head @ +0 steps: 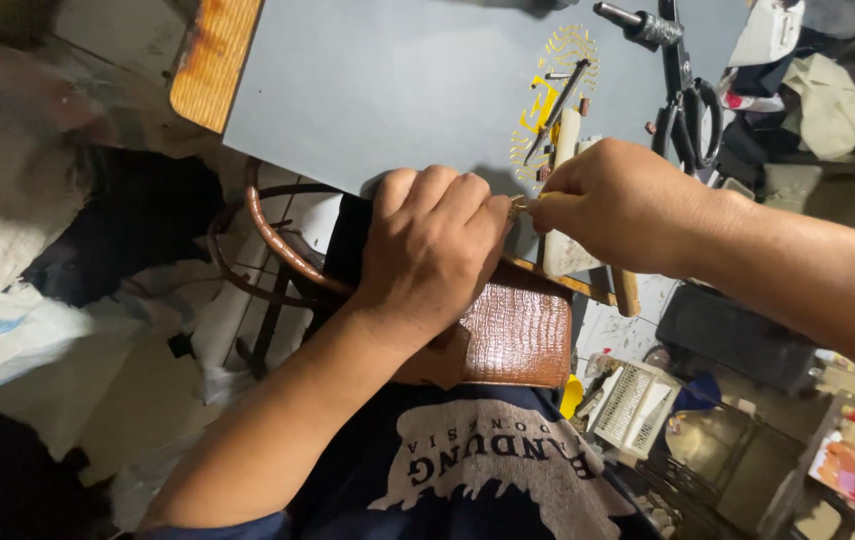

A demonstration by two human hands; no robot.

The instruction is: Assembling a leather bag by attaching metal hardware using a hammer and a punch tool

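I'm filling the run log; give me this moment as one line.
left hand: grips brown textured bag | right hand: pinches small metal piece at bag edge | scissors on grey table

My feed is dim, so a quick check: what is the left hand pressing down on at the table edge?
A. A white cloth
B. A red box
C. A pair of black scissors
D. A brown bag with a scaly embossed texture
D: the left hand rests on the brown embossed bag at the edge of the grey table; the black scissors lie apart, further back on the table.
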